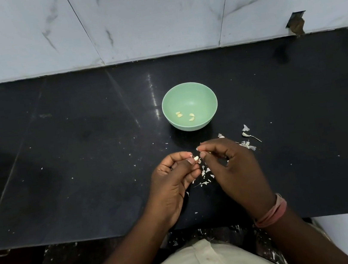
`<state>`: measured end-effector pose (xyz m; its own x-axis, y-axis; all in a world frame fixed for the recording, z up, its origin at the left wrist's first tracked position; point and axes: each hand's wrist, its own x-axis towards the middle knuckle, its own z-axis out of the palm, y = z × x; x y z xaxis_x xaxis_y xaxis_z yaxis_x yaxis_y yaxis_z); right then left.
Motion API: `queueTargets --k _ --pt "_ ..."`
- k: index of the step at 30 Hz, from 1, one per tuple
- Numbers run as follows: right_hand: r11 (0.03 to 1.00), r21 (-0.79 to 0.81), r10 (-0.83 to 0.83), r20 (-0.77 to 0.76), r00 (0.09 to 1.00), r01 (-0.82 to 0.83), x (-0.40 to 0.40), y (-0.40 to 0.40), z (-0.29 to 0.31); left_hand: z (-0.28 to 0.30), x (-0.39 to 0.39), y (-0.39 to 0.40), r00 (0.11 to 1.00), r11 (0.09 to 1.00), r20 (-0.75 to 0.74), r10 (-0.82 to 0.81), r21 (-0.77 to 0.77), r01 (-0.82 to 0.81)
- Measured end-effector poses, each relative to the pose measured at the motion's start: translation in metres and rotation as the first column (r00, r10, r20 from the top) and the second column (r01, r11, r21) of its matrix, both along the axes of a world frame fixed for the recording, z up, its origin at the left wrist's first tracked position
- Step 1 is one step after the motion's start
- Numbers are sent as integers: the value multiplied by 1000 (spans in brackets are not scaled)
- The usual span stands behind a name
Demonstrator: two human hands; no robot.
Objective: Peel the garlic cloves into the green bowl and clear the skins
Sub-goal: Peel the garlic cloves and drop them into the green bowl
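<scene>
- Head view, centre-low: left hand (pixel 174 172) pinches a garlic clove (pixel 196 158) betw thumb + fingertips, above the black counter (pixel 83 168).
- Right hand (pixel 229 162) just beside it, fingers curled; thumb + forefinger look pinched on a bit of skin (pixel 198 149), too small to be sure.
- Green bowl (pixel 187 93) sits just above the hands, mid-frame, w/ a few peeled cloves (pixel 191 117) inside.
- Skins (pixel 205 173) litter the counter under + betw the hands; more scraps (pixel 246 141) to the right of the right hand.
- Risk: clove is small + prob slick, grip is only at its end, so a hard tug could pop it out onto the counter or floor.
- Risk: loose flakes may cling to fingers + drop into the bowl w/ the clove.
- Risk: sweeping skins later could nudge the bowl, as it's near.
</scene>
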<state>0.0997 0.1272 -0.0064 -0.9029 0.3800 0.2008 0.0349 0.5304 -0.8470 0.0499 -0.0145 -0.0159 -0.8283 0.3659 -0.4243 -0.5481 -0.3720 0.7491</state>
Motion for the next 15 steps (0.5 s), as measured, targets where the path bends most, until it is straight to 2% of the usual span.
queueTargets --k 4,15 --pt "995 74 63 0 998 -62 0 0 2 0 0 0 999 999 -51 4 -49 -6" --pt "1000 -11 23 93 995 -22 2 -5 -1 5 3 6 998 998 31 56 15 -57"
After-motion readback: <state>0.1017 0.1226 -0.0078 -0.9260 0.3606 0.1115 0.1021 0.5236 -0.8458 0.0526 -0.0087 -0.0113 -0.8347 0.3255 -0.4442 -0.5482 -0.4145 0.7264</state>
